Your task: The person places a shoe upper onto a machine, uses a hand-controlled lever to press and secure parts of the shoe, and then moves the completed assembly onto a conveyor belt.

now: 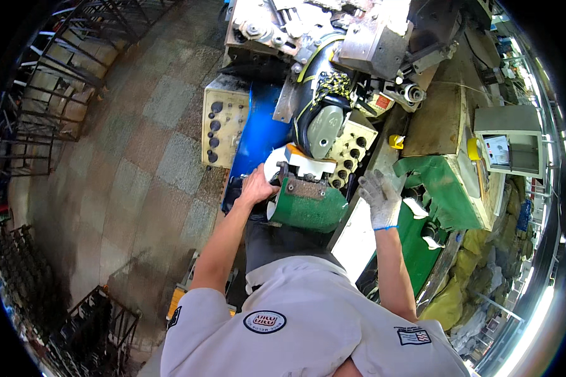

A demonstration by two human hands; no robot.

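A cream control panel (224,127) with dark knobs stands at the machine's left edge, beside a blue plate (260,132). Black metal racks (75,44) line the tiled floor (151,169). Yellow sacks (459,295) lie at right.

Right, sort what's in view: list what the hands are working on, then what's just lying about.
In hand:
- left hand, bare, on the white disc
- green motor housing beside it
- right hand, gloved, raised open above the pale bench edge

Lying about:
- beige control panel
- yellow cap
- grey switch box
- black metal racks
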